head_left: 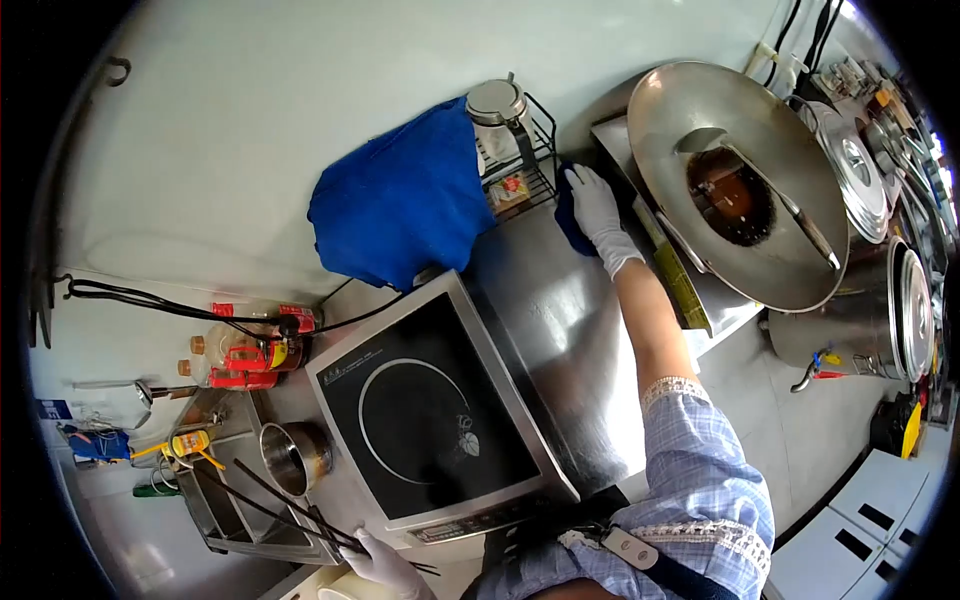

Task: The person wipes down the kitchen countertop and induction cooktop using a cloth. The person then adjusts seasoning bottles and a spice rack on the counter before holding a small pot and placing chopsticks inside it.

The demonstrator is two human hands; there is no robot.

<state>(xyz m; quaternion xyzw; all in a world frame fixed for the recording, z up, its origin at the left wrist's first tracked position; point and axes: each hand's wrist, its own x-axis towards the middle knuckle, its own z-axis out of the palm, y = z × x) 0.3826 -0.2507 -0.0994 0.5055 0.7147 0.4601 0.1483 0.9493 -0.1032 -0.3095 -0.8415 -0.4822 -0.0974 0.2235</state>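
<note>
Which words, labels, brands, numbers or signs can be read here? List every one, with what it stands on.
None can be read with certainty.
Cooktop: pale print on the glass and front-panel markings, too small.
Bottles: red labels, blurred.
Yellow container: label too small.
Packet in the wire rack: too small.
Blue patch at far left: blurred.

Legible wording: none.
Cooktop [440, 400]: small pale characters at one corner of the black glass, too fine to read; pale leaf emblem [469, 443] on the glass; front control strip [470, 524], markings illegible.
Bottles [255, 357]: red labels, unreadable.
Yellow container [190, 443] by the sink: label unreadable.
Packet [508, 192] in the wire rack: coloured print, unreadable.
Yellow strip [682, 280] beside the wok: print unreadable.
</note>
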